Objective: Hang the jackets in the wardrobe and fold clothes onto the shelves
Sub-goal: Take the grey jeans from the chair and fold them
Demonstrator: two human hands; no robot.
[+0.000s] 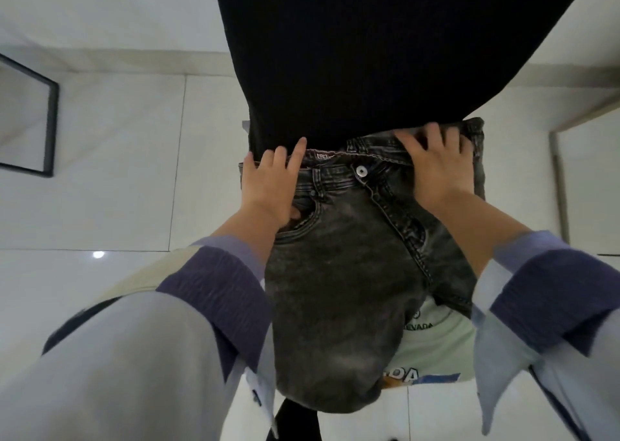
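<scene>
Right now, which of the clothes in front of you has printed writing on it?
The pale green T-shirt, poking out under the grey jeans at lower right. It shows printed letters and a coloured graphic; the jeans and the black garment above them show no print.

Grey washed jeans (349,273) fill the centre, waistband toward twelve o'clock; the left hand (268,185) lies on the waistband at nine o'clock of the button (361,171), fingers (299,152) stretched onto a black garment (369,48) hanging from twelve o'clock; the right hand (432,169) presses flat on the waistband at three o'clock; a pale green printed shirt (436,346) peeks out at five o'clock; a black-framed panel (50,122) stands on the tiled floor (117,159) at nine o'clock.
</scene>
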